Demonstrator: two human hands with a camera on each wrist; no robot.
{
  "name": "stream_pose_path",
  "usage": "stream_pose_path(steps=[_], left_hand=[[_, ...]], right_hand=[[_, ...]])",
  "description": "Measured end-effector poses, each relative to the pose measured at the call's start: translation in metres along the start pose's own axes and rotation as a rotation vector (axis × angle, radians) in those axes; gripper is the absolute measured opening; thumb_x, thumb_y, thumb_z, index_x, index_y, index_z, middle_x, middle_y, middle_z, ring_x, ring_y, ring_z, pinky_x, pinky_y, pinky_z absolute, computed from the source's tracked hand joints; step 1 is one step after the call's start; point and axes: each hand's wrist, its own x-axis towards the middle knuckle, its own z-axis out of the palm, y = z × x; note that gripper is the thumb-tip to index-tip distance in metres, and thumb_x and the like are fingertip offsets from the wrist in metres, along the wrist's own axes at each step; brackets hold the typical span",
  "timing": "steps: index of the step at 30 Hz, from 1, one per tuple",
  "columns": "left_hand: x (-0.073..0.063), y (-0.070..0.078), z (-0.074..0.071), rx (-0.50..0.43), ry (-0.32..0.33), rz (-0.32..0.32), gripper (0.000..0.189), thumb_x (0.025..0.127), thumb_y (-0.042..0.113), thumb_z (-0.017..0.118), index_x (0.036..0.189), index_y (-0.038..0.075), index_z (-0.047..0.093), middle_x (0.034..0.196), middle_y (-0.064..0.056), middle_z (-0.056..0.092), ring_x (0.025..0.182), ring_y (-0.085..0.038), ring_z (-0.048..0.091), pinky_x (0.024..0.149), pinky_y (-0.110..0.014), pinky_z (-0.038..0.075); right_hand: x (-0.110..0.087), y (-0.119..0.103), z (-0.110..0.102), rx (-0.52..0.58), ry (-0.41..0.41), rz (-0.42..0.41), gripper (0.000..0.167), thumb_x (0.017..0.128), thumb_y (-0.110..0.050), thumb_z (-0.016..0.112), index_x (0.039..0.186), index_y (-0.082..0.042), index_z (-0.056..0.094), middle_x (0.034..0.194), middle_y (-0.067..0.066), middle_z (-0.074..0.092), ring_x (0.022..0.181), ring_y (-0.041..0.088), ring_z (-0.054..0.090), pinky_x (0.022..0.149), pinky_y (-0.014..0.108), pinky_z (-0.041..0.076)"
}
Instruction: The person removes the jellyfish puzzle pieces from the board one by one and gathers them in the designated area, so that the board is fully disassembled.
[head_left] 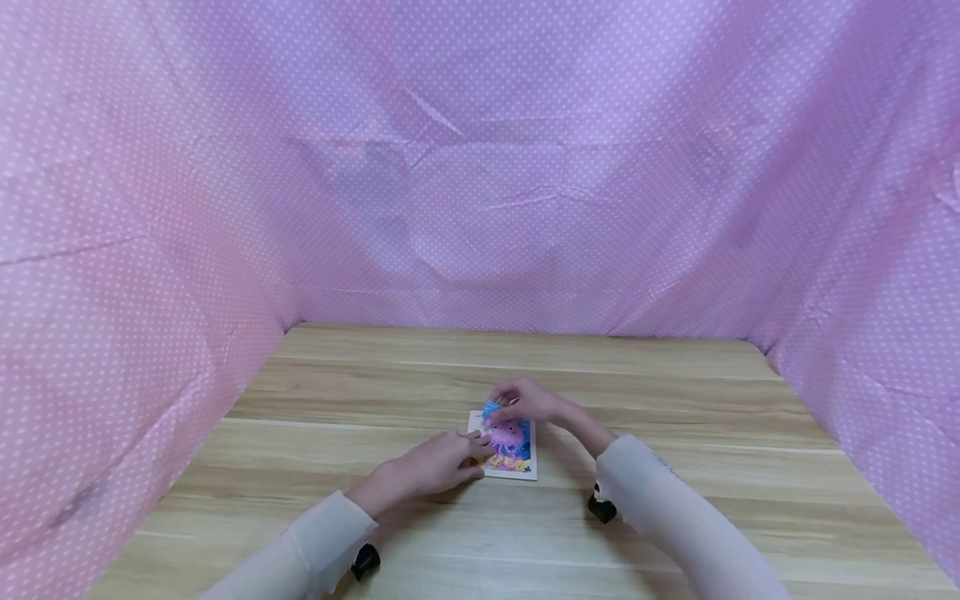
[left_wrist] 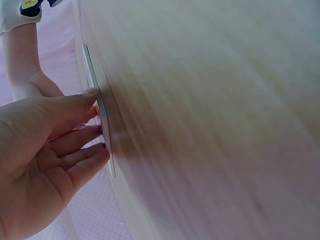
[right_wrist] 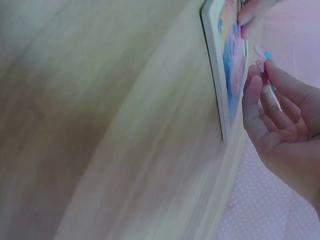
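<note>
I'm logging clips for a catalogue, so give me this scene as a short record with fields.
surface: wood-grain table
backdrop: pink cloth with white dots
main item: picture board, flat on the table, showing a pink figure over blue and yellow
left hand: touches the board, fingers over its left side
right hand: pinches a small pink-and-blue piece
piece location: by the board's far left corner; contact with the board unclear

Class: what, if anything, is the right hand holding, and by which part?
The right hand pinches a small blue-and-pink piece by its edge.
</note>
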Motion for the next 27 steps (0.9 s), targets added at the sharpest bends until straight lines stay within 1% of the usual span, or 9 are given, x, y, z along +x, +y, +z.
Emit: stream_pose_path(steps=[3, 4, 8, 11, 14, 17, 19, 24, 27], left_hand=[[0.0, 0.001, 0.0, -0.002, -0.009, -0.012, 0.036, 0.1, 0.02, 0.067, 0.134, 0.009, 0.067, 0.148, -0.012, 0.056, 0.139, -0.03, 0.053, 0.111, -0.043, 0.046], [0.0, 0.001, 0.0, -0.005, -0.013, -0.017, 0.036, 0.1, 0.02, 0.066, 0.135, 0.009, 0.067, 0.148, -0.011, 0.056, 0.139, -0.03, 0.053, 0.112, -0.044, 0.046], [0.0, 0.002, 0.0, -0.009, -0.024, -0.033, 0.037, 0.101, 0.022, 0.065, 0.136, 0.01, 0.066, 0.149, -0.009, 0.055, 0.14, -0.029, 0.052, 0.113, -0.044, 0.044], [0.001, 0.002, 0.001, -0.012, -0.033, -0.048, 0.037, 0.101, 0.023, 0.064, 0.137, 0.012, 0.065, 0.151, -0.008, 0.054, 0.141, -0.028, 0.051, 0.114, -0.044, 0.043], [0.0, 0.002, 0.0, -0.019, -0.037, -0.058, 0.038, 0.102, 0.024, 0.064, 0.138, 0.013, 0.064, 0.152, -0.007, 0.053, 0.142, -0.027, 0.05, 0.114, -0.044, 0.043], [0.0, 0.002, 0.0, -0.026, -0.033, -0.058, 0.038, 0.102, 0.023, 0.064, 0.138, 0.012, 0.063, 0.152, -0.007, 0.053, 0.143, -0.027, 0.049, 0.114, -0.044, 0.043], [0.0, 0.003, 0.0, -0.03, -0.029, -0.058, 0.038, 0.102, 0.022, 0.064, 0.138, 0.012, 0.063, 0.152, -0.007, 0.053, 0.143, -0.027, 0.049, 0.114, -0.044, 0.043], [0.0, 0.004, -0.001, -0.03, -0.022, -0.05, 0.037, 0.101, 0.022, 0.065, 0.136, 0.01, 0.064, 0.15, -0.008, 0.054, 0.142, -0.029, 0.05, 0.115, -0.044, 0.042], [-0.001, 0.005, -0.001, -0.025, -0.018, -0.04, 0.037, 0.101, 0.021, 0.065, 0.136, 0.009, 0.065, 0.149, -0.009, 0.055, 0.141, -0.029, 0.051, 0.115, -0.045, 0.042]], right_hand=[[-0.007, 0.002, -0.007, 0.042, -0.01, 0.018, 0.026, 0.099, -0.005, 0.064, 0.119, 0.011, 0.066, 0.098, 0.016, 0.073, 0.083, 0.012, 0.066, 0.077, 0.03, 0.06], [-0.009, 0.004, -0.01, 0.058, -0.014, 0.019, 0.027, 0.1, -0.004, 0.062, 0.12, 0.012, 0.066, 0.096, 0.015, 0.073, 0.081, 0.012, 0.066, 0.075, 0.03, 0.06], [-0.017, 0.01, -0.02, 0.054, -0.019, 0.021, 0.03, 0.103, -0.005, 0.057, 0.123, 0.014, 0.065, 0.089, 0.011, 0.071, 0.077, 0.01, 0.062, 0.072, 0.026, 0.056], [-0.022, 0.014, -0.026, 0.069, 0.02, 0.04, 0.028, 0.101, -0.004, 0.058, 0.122, 0.015, 0.064, 0.091, 0.014, 0.072, 0.079, 0.011, 0.065, 0.075, 0.028, 0.059], [-0.026, 0.019, -0.03, 0.095, 0.09, 0.063, 0.027, 0.099, -0.002, 0.062, 0.119, 0.016, 0.064, 0.097, 0.02, 0.076, 0.082, 0.012, 0.07, 0.079, 0.034, 0.062], [-0.032, 0.026, -0.036, 0.12, 0.143, 0.073, 0.025, 0.097, -0.001, 0.064, 0.116, 0.016, 0.065, 0.099, 0.024, 0.076, 0.083, 0.013, 0.073, 0.081, 0.035, 0.063], [-0.036, 0.03, -0.041, 0.111, 0.172, 0.082, 0.025, 0.097, -0.001, 0.065, 0.116, 0.015, 0.066, 0.097, 0.024, 0.076, 0.081, 0.012, 0.072, 0.078, 0.032, 0.062], [-0.049, 0.039, -0.051, 0.061, 0.198, 0.071, 0.026, 0.098, 0.002, 0.062, 0.119, 0.017, 0.064, 0.093, 0.024, 0.073, 0.076, 0.01, 0.065, 0.068, 0.024, 0.058], [-0.055, 0.046, -0.055, 0.054, 0.206, 0.089, 0.026, 0.097, 0.003, 0.062, 0.118, 0.019, 0.063, 0.094, 0.026, 0.072, 0.075, 0.01, 0.063, 0.067, 0.023, 0.058]])
